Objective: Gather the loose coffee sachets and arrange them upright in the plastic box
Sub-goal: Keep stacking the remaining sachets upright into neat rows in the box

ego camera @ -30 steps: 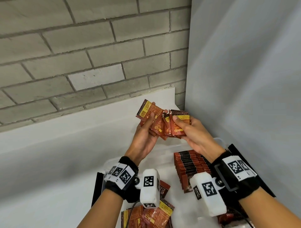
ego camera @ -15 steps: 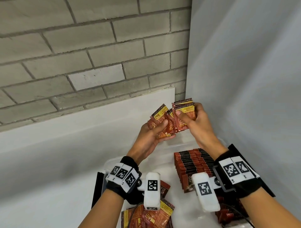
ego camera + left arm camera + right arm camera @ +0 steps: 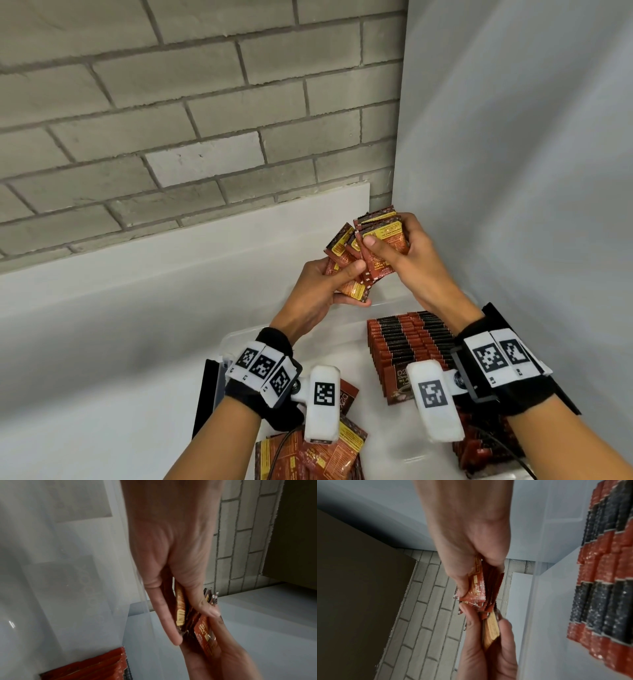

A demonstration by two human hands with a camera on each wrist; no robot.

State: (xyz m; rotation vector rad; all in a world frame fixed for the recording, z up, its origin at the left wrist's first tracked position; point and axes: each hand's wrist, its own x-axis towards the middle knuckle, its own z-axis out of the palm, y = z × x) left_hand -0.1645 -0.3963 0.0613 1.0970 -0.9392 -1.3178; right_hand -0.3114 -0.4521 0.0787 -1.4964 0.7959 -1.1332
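Sachets point(image 3: 315, 455) in red and brown foil lie loose in a heap at the near edge of the head view, below the left wrist, on a pale grey surface point(image 3: 102, 342) that runs back to a low white ledge point(image 3: 239, 219). Behind the ledge rises a grey brick wall point(image 3: 205, 102), meeting a plain pale wall point(image 3: 513, 171) on the right in a corner. Just beyond the heap sits the clear plastic box point(image 3: 236, 337), with a black flat object point(image 3: 205, 394) against its left side. Inside the box, along its right side, a packed row of sachets point(image 3: 411, 339) stands upright, their red and black top edges lined up; one more sachet point(image 3: 347, 394) lies flat on the box floor to the left of the row. Above the far rim of the box both hands are raised and meet around a fanned bunch of sachets point(image 3: 363, 260). The left hand point(image 3: 325, 287) grips the lower part of the bunch, thumb pressed across the front and fingers curled behind. The right hand point(image 3: 411, 253) grips the upper part, thumb on the front face of the nearest sachet and fingers wrapped round the back. Each wrist view shows a thumb and fingers pinching the foil edges from either side, though both are blurred.
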